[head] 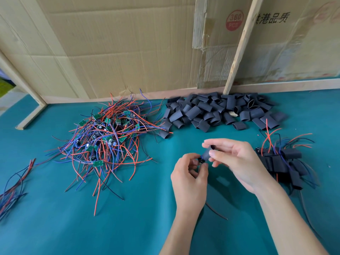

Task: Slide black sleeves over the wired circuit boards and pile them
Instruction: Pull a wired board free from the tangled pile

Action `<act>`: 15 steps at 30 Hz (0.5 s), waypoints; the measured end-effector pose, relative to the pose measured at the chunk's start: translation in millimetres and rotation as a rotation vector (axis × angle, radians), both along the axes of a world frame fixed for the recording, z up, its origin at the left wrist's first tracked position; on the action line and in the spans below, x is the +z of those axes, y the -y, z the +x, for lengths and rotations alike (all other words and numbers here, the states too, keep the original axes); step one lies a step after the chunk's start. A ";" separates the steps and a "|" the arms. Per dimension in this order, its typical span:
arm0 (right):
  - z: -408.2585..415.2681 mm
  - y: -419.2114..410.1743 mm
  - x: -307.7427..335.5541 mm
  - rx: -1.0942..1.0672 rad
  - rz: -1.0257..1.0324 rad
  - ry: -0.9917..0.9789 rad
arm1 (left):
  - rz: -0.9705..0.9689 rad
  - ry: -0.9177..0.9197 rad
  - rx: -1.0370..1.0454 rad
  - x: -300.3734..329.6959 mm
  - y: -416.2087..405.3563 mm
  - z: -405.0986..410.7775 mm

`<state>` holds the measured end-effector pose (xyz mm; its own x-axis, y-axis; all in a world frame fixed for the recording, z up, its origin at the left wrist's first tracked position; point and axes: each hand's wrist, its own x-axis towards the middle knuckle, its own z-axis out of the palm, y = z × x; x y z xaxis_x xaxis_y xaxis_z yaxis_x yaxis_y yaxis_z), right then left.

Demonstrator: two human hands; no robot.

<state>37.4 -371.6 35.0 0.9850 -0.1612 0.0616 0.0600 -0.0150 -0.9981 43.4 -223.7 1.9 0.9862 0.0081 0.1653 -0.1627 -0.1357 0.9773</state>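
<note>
Teal surface (pixel 55 227). I log: my left hand (pixel 189 173), fingers pinched on a wired circuit board (pixel 201 160); my right hand (pixel 237 161), fingers clamped on a black sleeve (pixel 207 153) meeting that board. Far left, unsleeved board heap (pixel 108 137); behind, loose sleeve heap (pixel 220 113); right, finished pile (pixel 283 162).

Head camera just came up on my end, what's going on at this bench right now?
A person is sleeving a wired circuit board: the right hand holds a black sleeve while the left hand feeds the circuit board into its end. Unsleeved boards lie in a tangled pile at left, empty sleeves are heaped at the back, and finished pieces are piled at right on the teal tabletop.
</note>
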 end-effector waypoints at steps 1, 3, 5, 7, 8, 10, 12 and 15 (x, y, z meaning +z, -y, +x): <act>-0.1 0.0 0.1 -0.005 -0.010 0.002 | 0.000 0.002 0.000 -0.1 -0.1 0.0; 0.3 -0.8 -0.1 -0.052 -0.047 0.012 | -0.004 0.006 -0.003 0.2 -0.3 0.0; 0.9 -2.1 -1.0 -0.102 -0.067 0.022 | -0.007 0.009 -0.005 0.4 -0.1 0.1; 1.8 -3.9 -2.7 -0.138 -0.045 0.028 | -0.011 0.005 -0.010 0.4 -0.3 0.1; 2.1 -5.1 -3.9 -0.153 -0.033 0.027 | -0.016 0.000 -0.014 0.5 -0.5 -0.3; 3.1 -8.2 -5.5 -0.176 -0.019 0.020 | -0.024 -0.008 -0.021 0.1 -1.1 -0.5; 3.8 -9.9 -6.2 -0.183 -0.012 0.016 | -0.023 -0.013 -0.026 -0.3 -1.6 -0.2; 2.8 -9.3 -4.4 -0.142 -0.024 0.006 | -0.019 -0.012 -0.034 -0.2 -1.9 -0.4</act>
<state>40.2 -362.3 30.7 0.9520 -0.2974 0.0731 0.0616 -0.0479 -0.9970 43.1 -221.7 1.7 0.9879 -0.0225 0.1537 -0.1552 -0.1114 0.9816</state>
